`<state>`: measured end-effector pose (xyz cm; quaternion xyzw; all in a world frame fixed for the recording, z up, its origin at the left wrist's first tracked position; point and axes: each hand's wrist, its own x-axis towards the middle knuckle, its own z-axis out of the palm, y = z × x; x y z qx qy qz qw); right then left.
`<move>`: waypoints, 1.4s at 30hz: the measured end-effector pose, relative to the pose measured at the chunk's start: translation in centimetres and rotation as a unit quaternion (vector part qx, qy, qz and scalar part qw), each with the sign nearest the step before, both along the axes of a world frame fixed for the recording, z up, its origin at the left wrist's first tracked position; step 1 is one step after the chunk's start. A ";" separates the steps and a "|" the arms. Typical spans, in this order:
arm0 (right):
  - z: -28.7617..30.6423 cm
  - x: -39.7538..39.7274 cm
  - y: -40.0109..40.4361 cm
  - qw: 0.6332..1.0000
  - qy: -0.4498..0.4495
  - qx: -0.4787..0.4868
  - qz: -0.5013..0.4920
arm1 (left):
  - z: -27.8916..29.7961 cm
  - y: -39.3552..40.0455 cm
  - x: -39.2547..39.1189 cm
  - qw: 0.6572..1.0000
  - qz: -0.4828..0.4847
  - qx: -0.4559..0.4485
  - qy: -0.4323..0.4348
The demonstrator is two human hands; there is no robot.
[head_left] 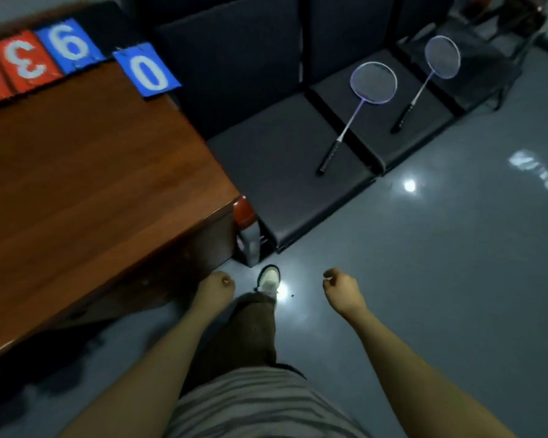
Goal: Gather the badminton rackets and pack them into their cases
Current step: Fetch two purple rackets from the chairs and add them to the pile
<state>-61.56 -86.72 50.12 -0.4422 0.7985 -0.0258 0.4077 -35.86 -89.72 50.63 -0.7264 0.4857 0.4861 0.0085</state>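
Note:
Two purple-framed badminton rackets lie on a row of dark padded seats ahead of me. The nearer racket (355, 115) spans two seats, its black grip toward me. The farther racket (424, 80) lies to its right, head pointing away. No racket case shows in view. My left hand (217, 287) hangs low beside the wooden table's corner, fingers curled with nothing in them. My right hand (340, 289) is also a loose empty fist over the floor. Both hands are well short of the rackets.
A brown wooden table (92, 184) fills the left, with red and blue score number cards (146, 71) along its far edge. The dark seats (282, 172) stand against a dark wall. Glossy grey floor (440, 263) stretches right. My shoe (269, 279) is between my hands.

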 end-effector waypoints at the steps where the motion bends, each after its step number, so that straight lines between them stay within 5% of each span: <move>1: -0.2 -1.7 -1.1 1.000 0.004 0.014 -0.005 | -0.2 -1.6 -1.4 1.000 -0.002 0.008 0.004; 17: 2.0 -21.1 -28.5 0.980 -0.014 -0.161 -0.119 | -1.5 -31.0 -24.3 0.982 -0.144 -0.111 0.056; 33: -22.6 -38.3 -49.0 0.968 0.014 -0.210 -0.134 | -26.2 -49.9 -41.9 0.949 -0.270 -0.161 -0.014; 38: -26.0 -40.1 -50.9 0.945 0.074 -0.286 -0.142 | -28.8 -50.2 -42.4 0.942 -0.163 -0.271 0.112; 42: -27.1 -42.7 -53.3 0.935 0.176 -0.283 -0.121 | -28.3 -51.6 -44.2 0.925 -0.132 -0.335 0.122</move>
